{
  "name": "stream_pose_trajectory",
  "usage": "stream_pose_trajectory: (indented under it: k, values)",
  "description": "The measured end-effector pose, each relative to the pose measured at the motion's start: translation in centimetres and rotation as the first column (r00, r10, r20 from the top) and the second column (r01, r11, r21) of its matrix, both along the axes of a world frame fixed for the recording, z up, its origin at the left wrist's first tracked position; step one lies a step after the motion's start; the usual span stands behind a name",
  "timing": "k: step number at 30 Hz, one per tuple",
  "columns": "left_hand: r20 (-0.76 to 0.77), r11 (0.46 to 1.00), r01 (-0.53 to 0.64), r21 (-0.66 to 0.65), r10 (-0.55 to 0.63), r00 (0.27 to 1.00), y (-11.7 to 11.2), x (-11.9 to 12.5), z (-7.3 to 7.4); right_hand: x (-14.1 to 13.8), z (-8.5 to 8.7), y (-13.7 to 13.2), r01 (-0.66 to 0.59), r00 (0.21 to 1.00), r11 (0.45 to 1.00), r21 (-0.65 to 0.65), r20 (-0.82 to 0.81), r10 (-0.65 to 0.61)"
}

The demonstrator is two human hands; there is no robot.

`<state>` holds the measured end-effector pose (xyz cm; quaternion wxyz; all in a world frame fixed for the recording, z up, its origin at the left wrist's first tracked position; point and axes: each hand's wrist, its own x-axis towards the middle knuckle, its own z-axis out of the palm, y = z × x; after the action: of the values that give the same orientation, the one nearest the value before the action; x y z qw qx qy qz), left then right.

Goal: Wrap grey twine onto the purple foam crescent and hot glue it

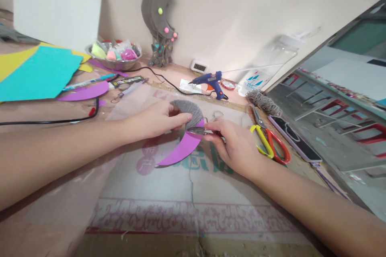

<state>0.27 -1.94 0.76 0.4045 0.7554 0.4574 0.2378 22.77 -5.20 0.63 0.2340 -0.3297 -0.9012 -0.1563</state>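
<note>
My left hand [164,119] pinches the upper part of a purple crescent [183,146]. Grey yarn [189,109] is wound closely around that upper part, while the lower tip is bare purple. From the other side my right hand [230,138] has its thumb and fingers closed on a small dark clip-like thing [196,130]. This lies across the crescent where the winding stops; its exact kind is unclear. Below the crescent, a thin strand [191,184] runs over a printed plastic sheet [144,188] on the table.
Yellow-and-red-handled scissors [269,142], a phone [294,138] and a grey yarn bundle [265,102] lie to the right. Behind are a blue glue gun [209,82] and a metal bowl [113,63]. Turquoise sheet [39,74] lies left; a decorated grey moon [153,12] hangs behind.
</note>
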Motion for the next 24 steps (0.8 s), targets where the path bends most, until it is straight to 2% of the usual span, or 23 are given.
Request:
stream_pose_trajectory:
  k: [7,18,24]
  values:
    - [-0.015,1.0,0.005,0.01,-0.005,1.0,0.03,0.03,0.14,-0.15,0.03,-0.01,-0.016,0.999,0.999,0.032,0.043,0.014]
    - [-0.009,0.998,0.052,0.034,-0.051,0.999,0.11,0.03,0.25,0.02,-0.22,0.07,-0.004,1.0,0.996,-0.087,-0.023,0.002]
    - [0.0,0.999,0.036,0.007,-0.036,0.999,0.03,0.02,0.17,-0.12,-0.07,0.0,-0.011,1.0,0.998,-0.063,0.013,0.012]
